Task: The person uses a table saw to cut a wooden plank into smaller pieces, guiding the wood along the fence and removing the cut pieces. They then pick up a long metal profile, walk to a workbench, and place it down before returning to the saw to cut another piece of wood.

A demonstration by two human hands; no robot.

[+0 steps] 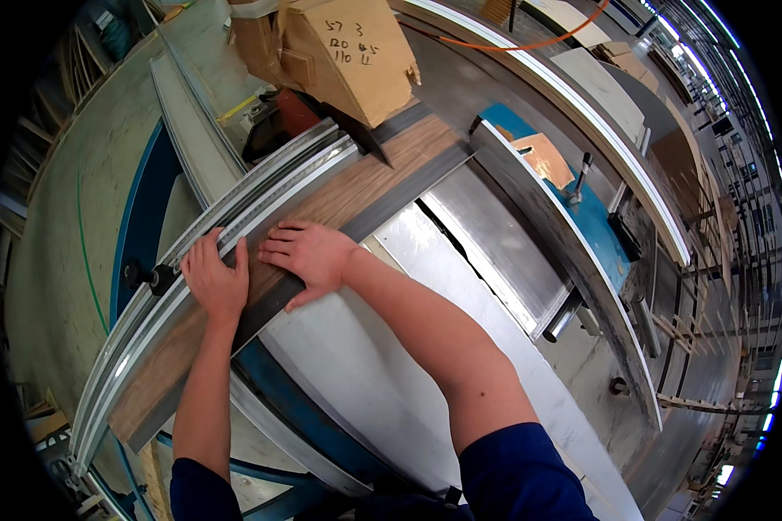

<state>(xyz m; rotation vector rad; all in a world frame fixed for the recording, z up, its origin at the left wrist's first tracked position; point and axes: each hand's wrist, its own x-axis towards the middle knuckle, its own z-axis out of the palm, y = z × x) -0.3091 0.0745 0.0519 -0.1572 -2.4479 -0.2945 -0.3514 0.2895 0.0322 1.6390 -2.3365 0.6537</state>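
Observation:
A long wood-grain board (347, 189) with a dark grey strip along its near edge lies slantwise across the machine table. Its far-left edge runs along a silver metal fence (300, 161). My left hand (213, 278) rests at the fence, its fingers extended over the rail and its thumb apart, toward the board. Just right of it, my right hand (308, 256) lies on the board with its fingers stretched flat and its thumb near the dark strip. The board's far end passes beside a cardboard box cover (356, 61), below which a dark, thin pointed piece (375, 146) shows.
Left of my left hand, a black knob (133, 273) sticks out from the fence. A grey metal table surface (495, 247) lies right of the board. Beyond it stand a curved-looking long rail (573, 269) and a blue plate (582, 221) with a black-handled lever (579, 178).

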